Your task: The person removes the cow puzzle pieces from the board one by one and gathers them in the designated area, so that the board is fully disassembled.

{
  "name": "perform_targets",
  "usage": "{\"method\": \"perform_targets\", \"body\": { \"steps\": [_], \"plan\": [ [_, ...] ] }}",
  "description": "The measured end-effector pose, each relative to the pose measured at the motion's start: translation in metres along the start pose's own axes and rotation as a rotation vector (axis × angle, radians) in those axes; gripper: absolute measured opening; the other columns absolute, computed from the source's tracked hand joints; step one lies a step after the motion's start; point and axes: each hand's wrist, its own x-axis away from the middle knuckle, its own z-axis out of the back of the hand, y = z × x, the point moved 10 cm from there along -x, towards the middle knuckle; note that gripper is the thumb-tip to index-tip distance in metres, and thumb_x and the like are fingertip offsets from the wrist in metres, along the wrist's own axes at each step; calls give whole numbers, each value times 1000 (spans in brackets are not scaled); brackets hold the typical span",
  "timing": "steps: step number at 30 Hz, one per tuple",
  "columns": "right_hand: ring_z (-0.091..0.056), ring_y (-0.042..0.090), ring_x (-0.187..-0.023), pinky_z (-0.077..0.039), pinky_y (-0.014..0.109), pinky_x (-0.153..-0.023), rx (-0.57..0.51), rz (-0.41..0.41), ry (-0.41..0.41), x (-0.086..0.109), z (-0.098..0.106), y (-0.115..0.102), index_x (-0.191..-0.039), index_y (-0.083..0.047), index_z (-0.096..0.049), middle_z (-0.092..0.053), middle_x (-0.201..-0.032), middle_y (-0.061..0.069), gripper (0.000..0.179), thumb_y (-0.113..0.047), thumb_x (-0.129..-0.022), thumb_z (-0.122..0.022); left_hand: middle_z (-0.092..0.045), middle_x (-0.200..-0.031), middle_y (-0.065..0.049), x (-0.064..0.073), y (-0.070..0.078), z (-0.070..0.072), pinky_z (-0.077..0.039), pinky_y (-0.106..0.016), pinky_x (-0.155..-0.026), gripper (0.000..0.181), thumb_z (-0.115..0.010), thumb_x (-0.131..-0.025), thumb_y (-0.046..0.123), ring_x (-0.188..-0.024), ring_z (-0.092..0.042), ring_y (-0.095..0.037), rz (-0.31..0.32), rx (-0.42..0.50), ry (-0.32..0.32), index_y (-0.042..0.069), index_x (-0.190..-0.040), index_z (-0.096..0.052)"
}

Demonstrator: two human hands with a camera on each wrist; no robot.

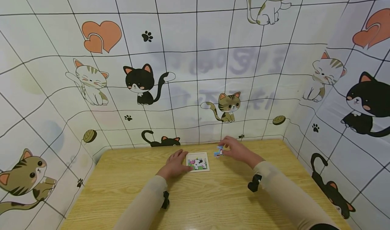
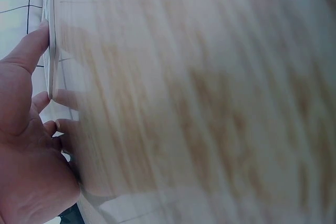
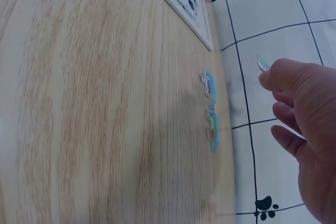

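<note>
My left hand [image 1: 175, 164] rests at the left edge of a pale-framed puzzle board [image 1: 208, 162] with a cow picture. In the left wrist view, the thumb [image 2: 32, 45] lies against the board's thin rim [image 2: 51, 72]. My right hand [image 1: 236, 150] is just right of the board. Between its thumb and index finger it pinches a small flat puzzle piece [image 3: 263, 63], raised off the table; its print cannot be made out. Beneath that hand, two colourful puzzle pieces, one upper [image 3: 209, 85] and one lower [image 3: 212, 129], lie end to end on the wood.
The wooden table [image 1: 207, 203] meets a wall covering [image 1: 189, 121] with printed cats and grid lines close behind the board. Similar covering stands on the left and right sides.
</note>
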Motion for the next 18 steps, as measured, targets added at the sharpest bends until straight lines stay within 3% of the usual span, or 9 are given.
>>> {"method": "perform_targets", "body": {
  "steps": [7, 14, 18],
  "plan": [
    [-64, 35, -112, -57, 51, -90, -12, -32, 15, 9, 11, 8, -129, 0, -75, -67, -124, 12, 26, -3, -104, -76, -25, -180, -22, 3, 5, 3, -15, -77, -127, 91, -81, -98, 53, -162, -21, -55, 14, -1, -9, 12, -170, -44],
    [-63, 43, -113, -55, 51, -89, -12, -30, 27, 18, 21, 18, -131, 0, -75, -66, -122, 12, 27, -2, -104, -76, -24, -182, -14, -13, -18, -9, -15, -76, -128, 92, -82, -96, 57, -164, -20, -52, 13, -24, 9, 20, -171, -44],
    [-63, 41, -112, -54, 52, -90, -5, -42, 36, 23, 25, 24, -131, 0, -75, -66, -121, 13, 28, -1, -104, -76, -24, -181, -18, -8, -10, -6, -15, -78, -127, 94, -81, -95, 59, -163, -21, -54, 11, -25, 5, 18, -171, -44]
  ]
}}
